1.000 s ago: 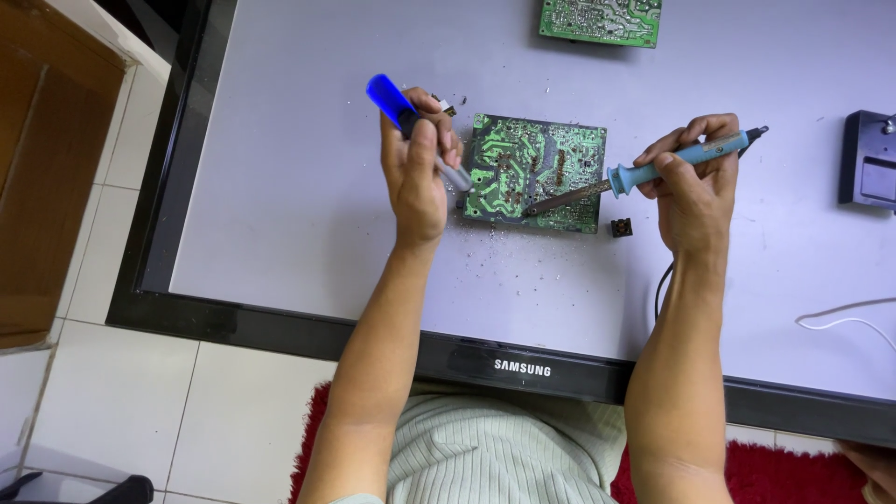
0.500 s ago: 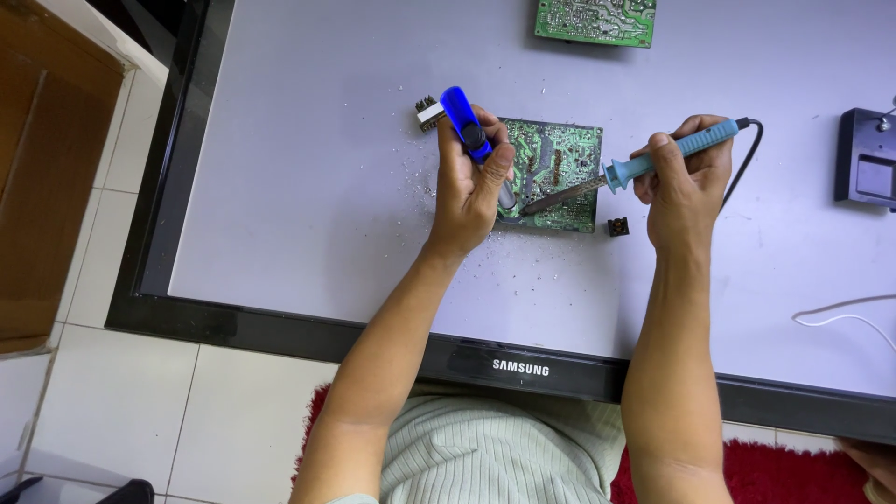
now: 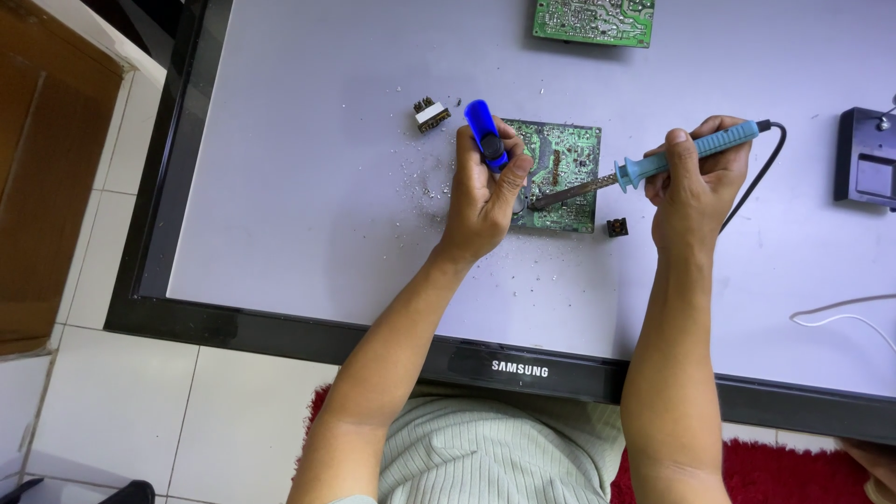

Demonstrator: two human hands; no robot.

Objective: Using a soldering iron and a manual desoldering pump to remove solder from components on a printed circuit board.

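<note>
Big flat-screen panel with a black frame [image 3: 280,327] lying face up is the workbench here. Under both sets of fingers sits the green rectangular circuit board [image 3: 569,154], flat on the screen: thin, stiff, light, likely to skate on that slick surface, so I'd pin it by its edges. Right hand [image 3: 695,187] has its fingers wrapped tight round the light blue plastic soldering iron [image 3: 686,152], metal tip down on the board just past the left fingertips. Left hand [image 3: 481,191] is clamped on a bright blue desoldering pump [image 3: 487,135], thumb on top. A small loose transformer-like part [image 3: 430,114] sits just beyond the left fingers.
</note>
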